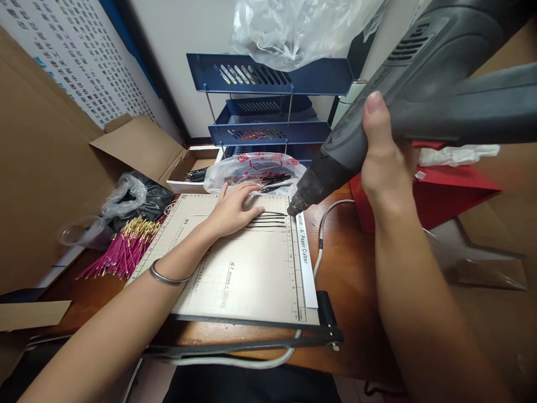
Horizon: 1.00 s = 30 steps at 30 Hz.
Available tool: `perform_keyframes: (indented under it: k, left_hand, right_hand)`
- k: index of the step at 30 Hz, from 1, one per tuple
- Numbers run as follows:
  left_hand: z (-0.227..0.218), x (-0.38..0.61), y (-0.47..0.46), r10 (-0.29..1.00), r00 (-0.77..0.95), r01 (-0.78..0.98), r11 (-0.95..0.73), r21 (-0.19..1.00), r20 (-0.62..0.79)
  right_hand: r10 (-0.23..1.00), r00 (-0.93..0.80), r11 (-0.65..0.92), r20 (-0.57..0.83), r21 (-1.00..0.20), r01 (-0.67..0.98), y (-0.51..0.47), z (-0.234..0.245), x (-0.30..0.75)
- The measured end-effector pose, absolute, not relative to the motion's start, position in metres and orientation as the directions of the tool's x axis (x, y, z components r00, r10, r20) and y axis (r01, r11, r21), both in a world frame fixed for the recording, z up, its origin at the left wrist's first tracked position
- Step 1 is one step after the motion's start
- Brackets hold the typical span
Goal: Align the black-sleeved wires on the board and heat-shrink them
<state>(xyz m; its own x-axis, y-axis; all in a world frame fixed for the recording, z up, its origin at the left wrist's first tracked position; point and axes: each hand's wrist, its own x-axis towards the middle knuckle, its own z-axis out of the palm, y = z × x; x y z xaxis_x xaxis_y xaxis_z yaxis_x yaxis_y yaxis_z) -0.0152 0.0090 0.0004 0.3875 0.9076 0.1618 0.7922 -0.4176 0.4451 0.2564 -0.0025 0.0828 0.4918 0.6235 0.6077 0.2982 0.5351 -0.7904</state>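
Right grip point(388, 154) wrapped round heat gun point(346, 148), nozzle point(309, 190) near right ends of black strips point(272, 218) on paper cutter point(255, 280); left grip point(235, 210) spread, palm down at strips' left ends

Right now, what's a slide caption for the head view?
Right hand aims heat gun at black cords; left hand lies on paper cutter.

Two hands point(233, 211) here, one heat gun point(346, 143), one paper cutter point(260, 268), one bracelet point(161, 277), at least four strips point(272, 218)!
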Motion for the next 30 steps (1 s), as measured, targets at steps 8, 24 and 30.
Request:
perform_keyframes:
  k: [8, 24, 30]
  left_hand:
    - [0.005, -0.019, 0.006, 0.904, 0.381, 0.777, -0.427, 0.463, 0.194]
    - [0.007, -0.018, 0.005, 0.914, 0.372, 0.788, -0.403, 0.465, 0.162]
    - [0.007, -0.031, 0.008, 0.919, 0.336, 0.795, -0.393, 0.463, 0.204]
  right_hand:
    - [0.619, 0.473, 0.56, 0.627, -0.775, 0.294, 0.0, 0.084, 0.263]
    - [0.639, 0.483, 0.534, 0.599, -0.797, 0.282, -0.005, 0.084, 0.258]
    - [0.656, 0.511, 0.484, 0.555, -0.829, 0.279, -0.005, 0.081, 0.258]
